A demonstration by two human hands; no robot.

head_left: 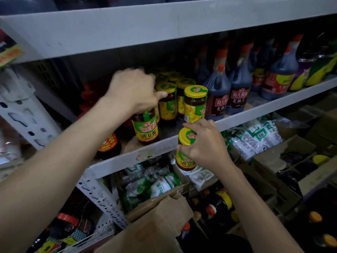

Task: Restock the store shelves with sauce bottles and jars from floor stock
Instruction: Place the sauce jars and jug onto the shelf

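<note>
My left hand (134,88) grips the top of a soybean paste jar (145,129) with a green and yellow label, standing at the front of the grey middle shelf (237,117). My right hand (206,145) holds a second, identical jar (185,148) by its yellow lid, just below and in front of the shelf edge. Several more yellow-lidded jars (195,103) stand in rows behind and right of my left hand. Dark soy sauce bottles (218,99) with red caps fill the shelf to the right.
An open cardboard box (160,216) with bottles sits on the floor below. White and green bags (255,136) crowd the lower shelf. More open boxes (284,161) of stock lie at the right. A perforated shelf upright (27,114) stands at the left.
</note>
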